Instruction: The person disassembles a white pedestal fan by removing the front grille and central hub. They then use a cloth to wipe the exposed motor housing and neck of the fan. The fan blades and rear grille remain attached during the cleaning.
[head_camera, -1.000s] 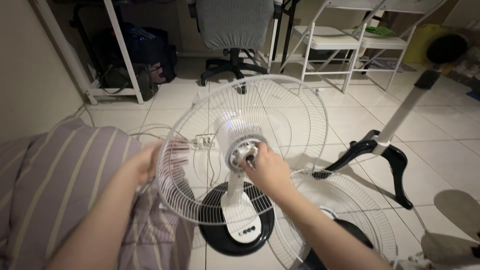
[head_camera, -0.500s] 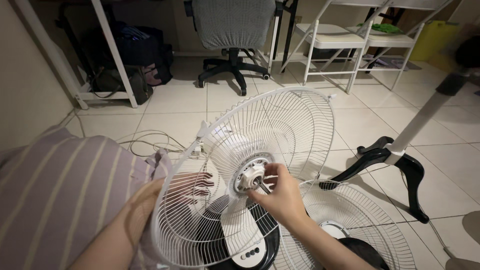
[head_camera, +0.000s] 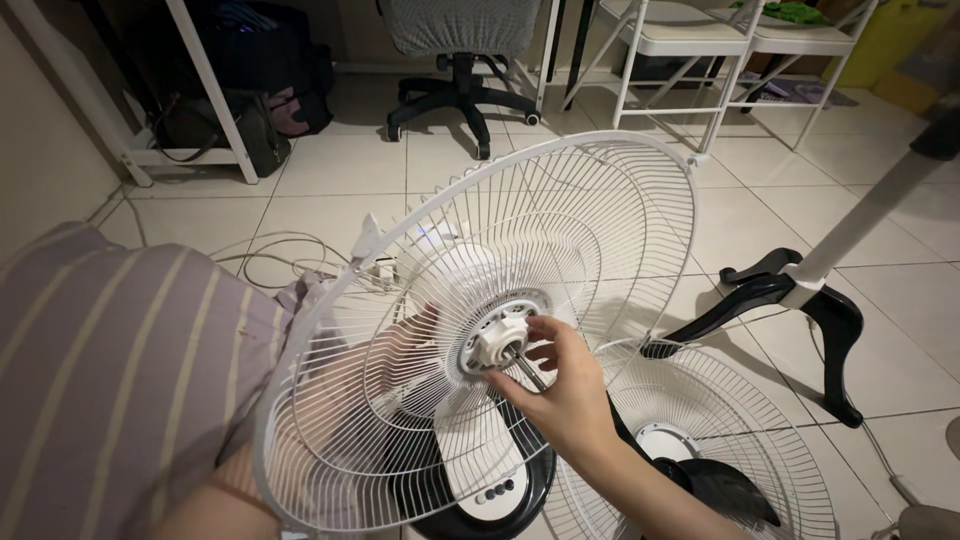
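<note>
Fan guard (head_camera: 560, 210), the white wire rear cage, stands tilted on the fan's round black base (head_camera: 530, 495) on the tiled floor (head_camera: 330, 190), in front of the person's striped lap. Right hand (head_camera: 565, 385) reaches into the cage centre, its grip narrow, fingertips pinching the white plastic nut (head_camera: 497, 340) around the bare motor shaft (head_camera: 528, 370). Left hand (head_camera: 385, 355) sits behind the wires at about 9 o'clock of the hub, grip apparently braced against the motor housing; I cannot tell how closed. Such a cage looks light but springy, thin wires bending easily, so the rim or hub ring seems the safest hold. A second guard (head_camera: 740, 440) lies flat at 4 o'clock.
</note>
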